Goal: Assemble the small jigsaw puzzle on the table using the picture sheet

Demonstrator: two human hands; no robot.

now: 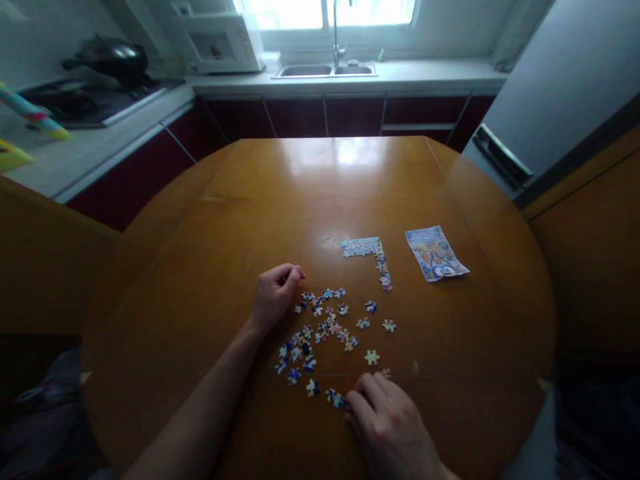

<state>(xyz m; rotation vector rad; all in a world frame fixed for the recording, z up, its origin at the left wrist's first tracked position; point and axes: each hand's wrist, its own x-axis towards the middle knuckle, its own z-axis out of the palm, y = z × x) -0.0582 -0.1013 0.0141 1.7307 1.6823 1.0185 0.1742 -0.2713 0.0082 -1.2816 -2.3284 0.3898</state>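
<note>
My left hand (277, 293) rests on the table left of the loose pieces, its fingers curled in and the thumb against the index finger; nothing shows in it. My right hand (387, 420) is low over the near side of the table, fingers bent and fingertips down at a dark blue jigsaw puzzle piece (345, 403), which they partly hide. Several loose jigsaw pieces (333, 328) lie scattered between my hands. Beyond them is a joined corner section of the puzzle (361, 247), a strip along the top with a column running down its right side.
A creased printed picture sheet (434, 253) lies right of the joined section. All this is on a round-ended wooden table (200, 240). Behind it stand a counter with a sink (327, 70), a white microwave (220, 43), and a stove with a dark pan (113, 57). A fridge (560, 80) is at right.
</note>
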